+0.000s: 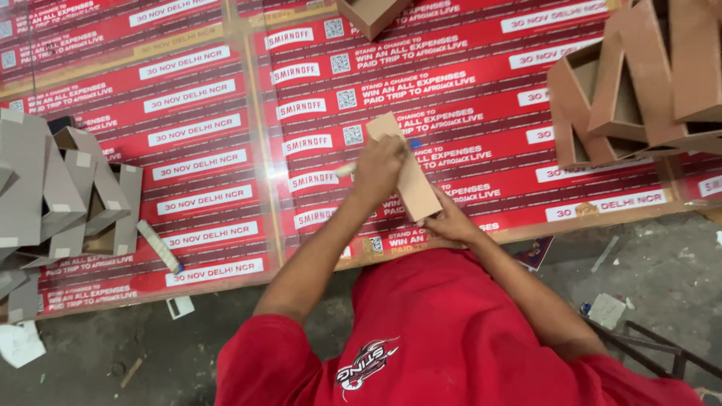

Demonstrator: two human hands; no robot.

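A narrow brown board strip [415,183] lies slanted on red printed sheets [195,143] that are spread over the floor. My left hand [380,169] rests on the strip's upper half and is closed around a thin pale tool [345,170] whose blue end [414,143] shows past my fingers. My right hand [450,223] pinches the strip's lower end near the sheet's front edge. My red shirt [444,338] fills the bottom of the view.
Grey folded board shapes [68,195] are stacked at the left, with a pale stick-like tool [159,246] beside them. Brown hollow board forms [632,83] stand at the upper right, a small brown box [372,15] at the top. Scraps [606,310] and a dark metal frame [654,349] lie on the grey floor.
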